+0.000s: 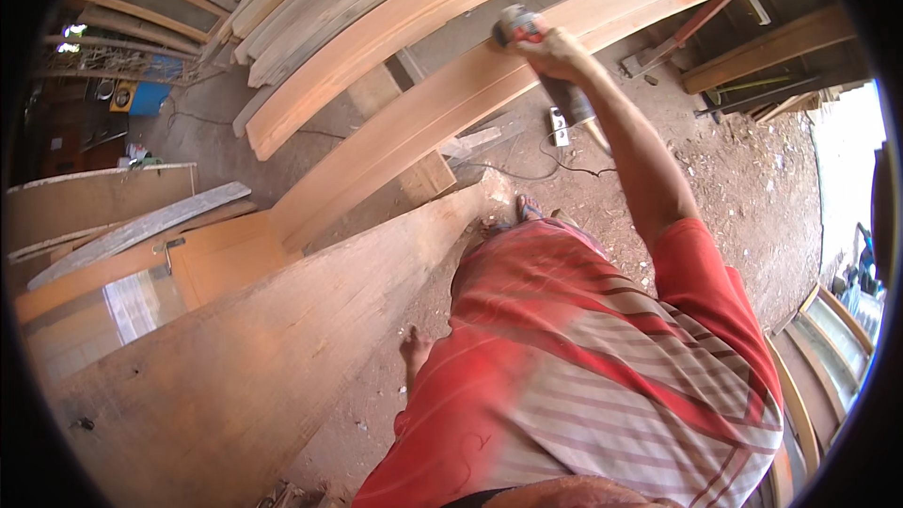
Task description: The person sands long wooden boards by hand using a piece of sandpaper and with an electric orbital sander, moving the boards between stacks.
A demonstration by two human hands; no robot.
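My right hand (560, 55) is wrapped round an angle grinder (564, 99) with a red and grey head and a dark body. Its head rests at the upper edge of a long, pale orange-brown wooden plank (423, 113); the working face is hidden. This plank runs from lower left to upper right across supports, with a lengthwise line along it. Low beside my red and striped shirt, part of my left hand (414, 346) shows, away from the plank. Its fingers are too small and half hidden to read.
More long planks (376, 47) lie side by side beyond. A large wooden board (263, 348) stands at the left, near an orange-brown panel (226, 259). A white power strip (559, 127) and cords lie on the dirt floor, strewn with shavings. Framed panels (823, 348) lean at the right.
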